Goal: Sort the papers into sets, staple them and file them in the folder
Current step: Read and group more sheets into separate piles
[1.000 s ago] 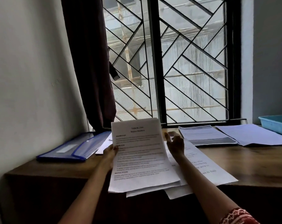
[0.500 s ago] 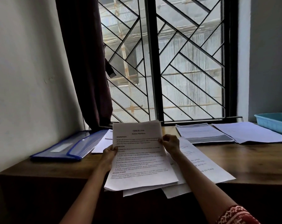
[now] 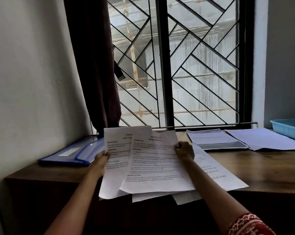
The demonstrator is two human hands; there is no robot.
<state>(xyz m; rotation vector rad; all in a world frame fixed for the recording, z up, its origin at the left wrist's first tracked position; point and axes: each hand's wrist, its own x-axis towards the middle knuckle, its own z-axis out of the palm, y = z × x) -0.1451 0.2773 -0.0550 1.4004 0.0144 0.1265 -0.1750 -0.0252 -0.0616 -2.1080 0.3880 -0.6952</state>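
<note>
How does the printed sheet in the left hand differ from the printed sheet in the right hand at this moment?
The left-hand sheet lies behind and is half covered; the right-hand sheet lies in front, its text fully showing. The left hand holds its sheet at the left edge; the right hand pinches its sheet at the right edge. Both are white pages with the same bold-headed layout, raised above the wooden desk.

Daylight from the window (image 3: 177, 65) at upper centre is all I get; the room reads dim. The desk front (image 3: 50, 200) at lower left is near-black, print is soft, and edges bow outward.
</note>
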